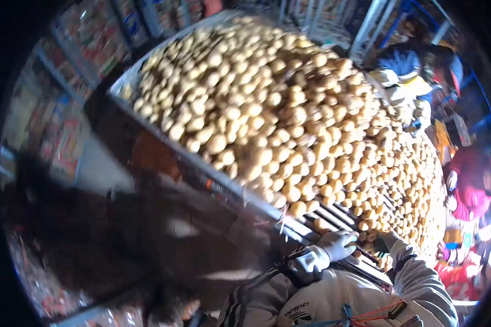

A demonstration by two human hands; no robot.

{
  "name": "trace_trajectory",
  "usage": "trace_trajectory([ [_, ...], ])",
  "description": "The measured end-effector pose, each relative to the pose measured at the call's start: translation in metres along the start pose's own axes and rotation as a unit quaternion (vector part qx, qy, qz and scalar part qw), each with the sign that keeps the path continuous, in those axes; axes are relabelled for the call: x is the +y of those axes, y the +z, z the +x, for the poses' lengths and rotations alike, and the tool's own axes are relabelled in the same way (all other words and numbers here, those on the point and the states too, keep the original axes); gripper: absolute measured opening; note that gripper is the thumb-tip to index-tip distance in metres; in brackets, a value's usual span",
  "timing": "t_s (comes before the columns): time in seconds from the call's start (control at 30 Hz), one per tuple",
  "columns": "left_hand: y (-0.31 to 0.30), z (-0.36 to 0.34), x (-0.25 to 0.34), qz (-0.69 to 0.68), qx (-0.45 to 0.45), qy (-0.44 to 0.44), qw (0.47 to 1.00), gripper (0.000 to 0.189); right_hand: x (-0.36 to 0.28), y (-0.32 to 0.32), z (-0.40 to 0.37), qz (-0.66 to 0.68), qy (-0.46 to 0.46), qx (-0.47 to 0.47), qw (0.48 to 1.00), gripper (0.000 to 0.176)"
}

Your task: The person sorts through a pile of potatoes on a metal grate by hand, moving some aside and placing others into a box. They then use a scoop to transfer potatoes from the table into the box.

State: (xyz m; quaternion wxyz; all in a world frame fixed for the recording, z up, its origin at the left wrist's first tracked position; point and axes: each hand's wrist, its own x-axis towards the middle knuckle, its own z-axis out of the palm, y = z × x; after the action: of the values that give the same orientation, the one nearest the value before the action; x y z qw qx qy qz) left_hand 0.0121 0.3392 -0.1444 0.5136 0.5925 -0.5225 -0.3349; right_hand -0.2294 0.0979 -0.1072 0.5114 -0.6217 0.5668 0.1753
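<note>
Round tan potatoes (294,193) heaped on the slatted metal tabletop (334,218) look firm but kinda bruisable, so I'd cup their middles; can't tell if the pale-gloved left hand (339,245) or right hand (386,241) grips any.

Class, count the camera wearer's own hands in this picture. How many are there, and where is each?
2. The left hand is at the near edge of the pile; the right hand is just right of it, dim and partly hidden.
</note>
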Motion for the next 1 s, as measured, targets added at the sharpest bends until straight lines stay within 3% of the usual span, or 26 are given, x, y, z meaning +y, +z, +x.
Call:
trace_trajectory([
  [0.13, -0.017, 0.008, 0.010, 0.053, -0.142, -0.066, 0.986, 0.041, 0.001, -0.002, 0.004, -0.005, -0.030, 0.023, 0.999, 0.055],
  [0.27, -0.020, 0.020, 0.009, 0.049, -0.228, -0.110, 0.966, 0.039, 0.012, -0.005, 0.008, -0.006, -0.056, 0.065, 0.996, 0.056],
  [0.3, -0.012, 0.023, 0.001, -0.024, -0.254, -0.198, 0.947, 0.036, 0.016, -0.007, 0.009, -0.010, -0.064, 0.080, 0.995, 0.056],
  [0.4, 0.018, 0.012, -0.062, -0.201, -0.215, -0.214, 0.931, 0.032, 0.030, -0.007, 0.015, -0.010, -0.079, 0.124, 0.989, 0.057],
  [0.43, 0.021, 0.013, -0.076, -0.155, -0.217, -0.243, 0.933, 0.033, 0.033, -0.005, 0.016, -0.009, -0.083, 0.142, 0.986, 0.058],
  [0.53, -0.001, 0.022, -0.049, -0.172, -0.229, -0.277, 0.917, 0.034, 0.049, 0.002, 0.021, 0.020, -0.080, 0.212, 0.974, 0.059],
  [0.57, -0.005, 0.019, -0.041, -0.187, -0.201, -0.235, 0.933, 0.028, 0.051, 0.007, 0.018, 0.039, -0.063, 0.238, 0.968, 0.062],
  [0.63, -0.016, 0.016, -0.037, -0.026, -0.194, -0.163, 0.967, 0.025, 0.048, 0.019, 0.002, 0.074, -0.049, 0.295, 0.951, 0.071],
  [0.67, -0.024, 0.011, -0.036, -0.069, -0.170, -0.206, 0.961, 0.026, 0.044, 0.017, -0.004, 0.038, -0.007, 0.269, 0.962, 0.072],
  [0.7, -0.035, 0.023, 0.018, 0.060, -0.166, -0.187, 0.966, 0.029, 0.047, 0.018, -0.011, 0.086, -0.033, 0.249, 0.964, 0.070],
  [0.73, -0.041, 0.018, 0.000, 0.142, -0.160, -0.125, 0.969, 0.029, 0.053, 0.019, -0.017, 0.135, -0.060, 0.232, 0.961, 0.069],
  [0.77, -0.045, 0.021, 0.013, 0.119, -0.134, -0.184, 0.966, 0.027, 0.062, 0.020, -0.016, 0.203, -0.098, 0.205, 0.952, 0.057],
  [0.8, -0.051, 0.020, 0.014, 0.171, -0.127, -0.168, 0.963, 0.026, 0.076, 0.027, -0.005, 0.284, -0.098, 0.156, 0.941, 0.048],
  [0.83, -0.050, 0.022, 0.028, 0.111, -0.114, -0.222, 0.962, 0.024, 0.088, 0.037, -0.001, 0.379, -0.149, 0.172, 0.897, 0.043],
  [0.87, -0.055, 0.018, 0.016, 0.182, -0.133, -0.163, 0.960, 0.026, 0.088, 0.031, -0.018, 0.387, -0.159, 0.209, 0.884, 0.047],
  [0.97, -0.050, 0.023, 0.038, 0.268, -0.263, -0.113, 0.920, 0.028, 0.117, -0.001, -0.074, 0.503, -0.141, 0.223, 0.823, 0.043],
  [1.0, -0.039, 0.030, 0.063, 0.288, -0.280, -0.203, 0.893, 0.029, 0.140, -0.005, -0.082, 0.544, -0.111, 0.225, 0.801, 0.042],
])
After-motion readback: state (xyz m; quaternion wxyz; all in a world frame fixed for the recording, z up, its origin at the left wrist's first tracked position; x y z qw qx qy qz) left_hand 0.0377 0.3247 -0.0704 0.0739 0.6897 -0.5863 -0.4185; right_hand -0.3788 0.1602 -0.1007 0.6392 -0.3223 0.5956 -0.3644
